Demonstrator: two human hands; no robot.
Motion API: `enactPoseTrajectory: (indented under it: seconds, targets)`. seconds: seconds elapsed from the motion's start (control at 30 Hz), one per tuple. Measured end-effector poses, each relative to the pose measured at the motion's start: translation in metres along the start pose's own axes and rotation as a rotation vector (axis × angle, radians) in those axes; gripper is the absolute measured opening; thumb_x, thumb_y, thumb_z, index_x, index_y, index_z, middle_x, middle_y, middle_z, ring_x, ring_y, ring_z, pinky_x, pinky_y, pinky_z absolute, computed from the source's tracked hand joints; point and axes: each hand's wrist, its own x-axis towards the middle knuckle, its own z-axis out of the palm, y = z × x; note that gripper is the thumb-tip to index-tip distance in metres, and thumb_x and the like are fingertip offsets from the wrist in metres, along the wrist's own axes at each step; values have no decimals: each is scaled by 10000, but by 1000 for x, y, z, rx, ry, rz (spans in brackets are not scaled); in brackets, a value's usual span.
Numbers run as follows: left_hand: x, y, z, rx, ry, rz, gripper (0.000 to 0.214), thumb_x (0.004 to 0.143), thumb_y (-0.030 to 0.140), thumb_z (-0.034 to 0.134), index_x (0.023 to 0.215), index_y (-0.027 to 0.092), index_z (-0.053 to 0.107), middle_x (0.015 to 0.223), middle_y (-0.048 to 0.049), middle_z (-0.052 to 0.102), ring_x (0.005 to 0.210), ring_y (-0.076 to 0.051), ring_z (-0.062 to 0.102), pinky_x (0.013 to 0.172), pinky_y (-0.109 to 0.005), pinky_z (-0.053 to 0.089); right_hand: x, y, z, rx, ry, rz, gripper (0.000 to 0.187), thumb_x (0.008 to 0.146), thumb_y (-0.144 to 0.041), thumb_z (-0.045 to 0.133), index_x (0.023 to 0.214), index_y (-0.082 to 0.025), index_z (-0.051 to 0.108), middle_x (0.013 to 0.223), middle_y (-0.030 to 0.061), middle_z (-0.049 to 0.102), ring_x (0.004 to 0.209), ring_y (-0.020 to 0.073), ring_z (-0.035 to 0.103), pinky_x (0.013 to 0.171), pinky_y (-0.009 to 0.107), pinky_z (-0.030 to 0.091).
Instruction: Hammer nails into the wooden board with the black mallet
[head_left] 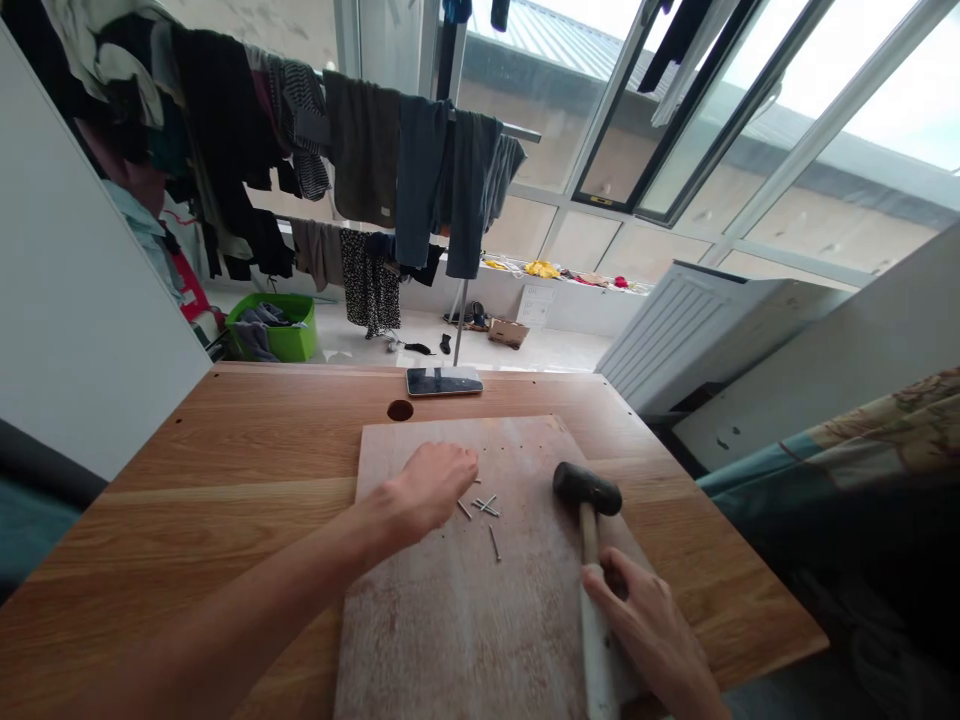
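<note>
On the board (pixel 465 600): left hand (pixel 431 490) pinching among loose nails (pixel 486 507), right hand (pixel 652 630) gripping mallet (pixel 589 530); none driven yet, apparently.

Counter (pixel 225 480): smooth wood, satin. Board (pixel 450 620): pale, scuffed matt wood. Nails (pixel 486 506): bright metal. Mallet (pixel 587 487): matt black rubber head, light handle.

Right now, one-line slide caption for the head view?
Left hand reaches for loose nails on a wooden board; right hand grips a black-headed mallet.
</note>
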Motion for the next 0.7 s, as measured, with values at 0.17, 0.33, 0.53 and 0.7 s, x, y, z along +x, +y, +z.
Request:
enactPoseTrajectory:
  seconds: [0.17,0.33,0.53,0.7]
  targets:
    - [34,-15,4,-319,157,95,179,727,27,592,818,150,685,872,-98,725,771,-212,693,713,-310,546,-7,23,-12,721,-245,244,338,821,-546,572,951,-244,495,625,-51,604,389,139,542,357,223,407]
    - [111,2,29,-957,338,112,141,735,92,620,834,136,710,778,-42,725,717,-145,683,658,-230,544,-9,18,-11,573,-99,147,372,837,-446,607,1103,-228,465,453,-132,463,310,102,382,315,176,312]
    - [152,28,53,-1011,368,94,167,745,95,631,866,134,740,850,-73,776,786,-169,725,731,-243,570,5,7,-6,288,51,105,453,857,-346,567,1280,-205,489,513,-114,506,395,149,502,369,235,443]
    - [148,29,58,-969,362,88,144,777,122,660,886,153,749,909,-77,787,788,-174,724,750,-262,575,10,9,-4,288,-20,162,419,862,-383,571,1244,-214,590,528,-102,491,419,144,526,395,229,446]
